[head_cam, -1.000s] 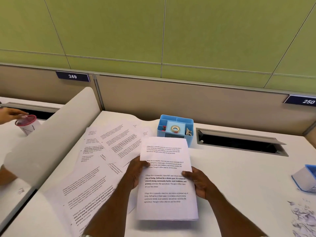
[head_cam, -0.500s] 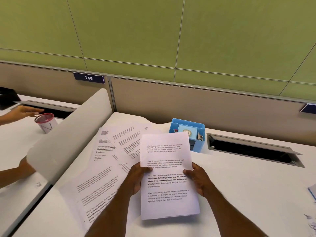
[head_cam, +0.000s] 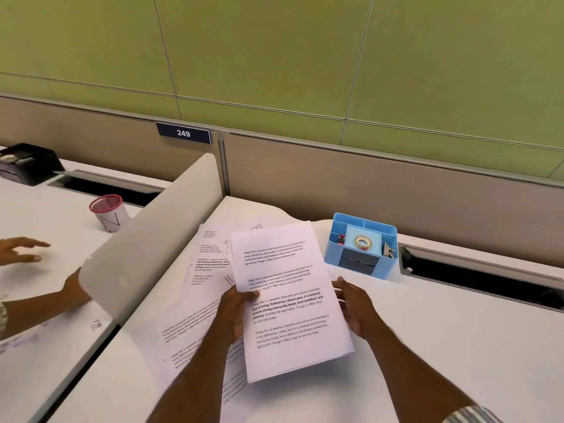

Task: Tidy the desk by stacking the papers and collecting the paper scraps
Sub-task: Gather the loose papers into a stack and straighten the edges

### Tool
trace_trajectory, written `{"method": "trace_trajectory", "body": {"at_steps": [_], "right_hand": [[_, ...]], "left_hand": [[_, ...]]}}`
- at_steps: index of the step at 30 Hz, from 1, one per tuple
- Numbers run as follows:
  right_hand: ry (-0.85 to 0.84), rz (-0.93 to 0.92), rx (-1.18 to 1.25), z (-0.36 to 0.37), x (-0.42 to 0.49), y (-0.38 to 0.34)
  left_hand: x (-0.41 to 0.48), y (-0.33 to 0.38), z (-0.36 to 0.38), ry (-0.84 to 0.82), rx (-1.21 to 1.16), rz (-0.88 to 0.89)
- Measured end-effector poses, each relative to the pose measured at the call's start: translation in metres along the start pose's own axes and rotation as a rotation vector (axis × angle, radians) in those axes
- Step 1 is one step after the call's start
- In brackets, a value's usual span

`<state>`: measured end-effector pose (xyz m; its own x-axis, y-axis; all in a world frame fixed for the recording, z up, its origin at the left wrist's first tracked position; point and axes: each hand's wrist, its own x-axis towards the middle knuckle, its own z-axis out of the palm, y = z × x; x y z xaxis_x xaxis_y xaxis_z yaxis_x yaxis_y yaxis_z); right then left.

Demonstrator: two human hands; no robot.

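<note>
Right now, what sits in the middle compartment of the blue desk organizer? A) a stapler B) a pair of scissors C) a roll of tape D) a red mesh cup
C: a roll of tape lies in the centre section of the blue organizer, to the right of the held paper stack.

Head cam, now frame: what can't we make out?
Sheet count in the held stack: edges too thin, head view.
The loose sheets: partly covered by held stack and left hand.
Fingers of the right hand: behind the held stack.
Side items in the blue organiser: too small.
</note>
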<state>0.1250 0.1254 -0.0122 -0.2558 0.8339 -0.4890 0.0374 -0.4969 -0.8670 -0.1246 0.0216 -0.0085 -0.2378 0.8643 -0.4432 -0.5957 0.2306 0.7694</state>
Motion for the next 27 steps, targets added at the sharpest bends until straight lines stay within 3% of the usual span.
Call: {"method": "trace_trajectory", "body": {"at_steps": [5,12,27], "right_hand": [[0.125,-0.015,-0.189,0.021,0.031,-0.010],[0.218,-0.254,-0.882,0.061,0.067,-0.022],[0.265,-0.155,-1.205,0.111,0.123,-0.040]], "left_hand": [[0.013,0.025,-0.019,0.057,-0.016,0.016],[0.036,0.053,-0.044,0.051,-0.045,0.003],[0.080,0.079,-0.062,0.044,-0.057,-0.004]]}}
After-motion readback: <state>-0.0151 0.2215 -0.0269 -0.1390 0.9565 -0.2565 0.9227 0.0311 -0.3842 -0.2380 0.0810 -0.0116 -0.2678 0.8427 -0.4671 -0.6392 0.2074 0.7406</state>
